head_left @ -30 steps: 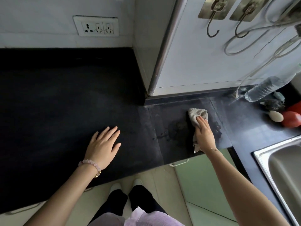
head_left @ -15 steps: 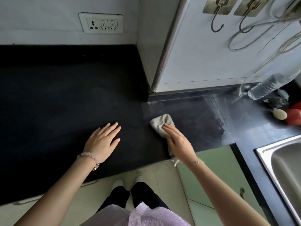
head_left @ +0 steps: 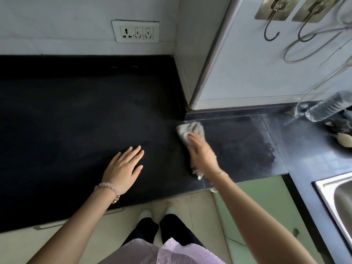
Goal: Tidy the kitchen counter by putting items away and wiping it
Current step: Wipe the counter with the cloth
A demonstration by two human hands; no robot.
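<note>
My right hand (head_left: 201, 152) presses a grey cloth (head_left: 187, 130) flat on the black counter (head_left: 66, 121), just below the corner where the wall steps out. The cloth's far end sticks out past my fingertips and a corner trails under my wrist. A damp, streaked patch (head_left: 247, 149) lies on the counter to the right of the cloth. My left hand (head_left: 123, 168) rests palm down on the counter to the left, fingers spread, holding nothing.
A clear plastic bottle (head_left: 327, 106) lies at the back right beside a dark scrubber (head_left: 341, 123) and a pale egg-shaped thing (head_left: 344, 140). A steel sink (head_left: 335, 195) sits at the right edge. A socket plate (head_left: 136, 31) and wall hooks (head_left: 272, 21) are on the wall.
My right hand swept the cloth leftward across the damp patch, then pushed it slightly away toward the wall corner. My left hand has stayed flat in place.
</note>
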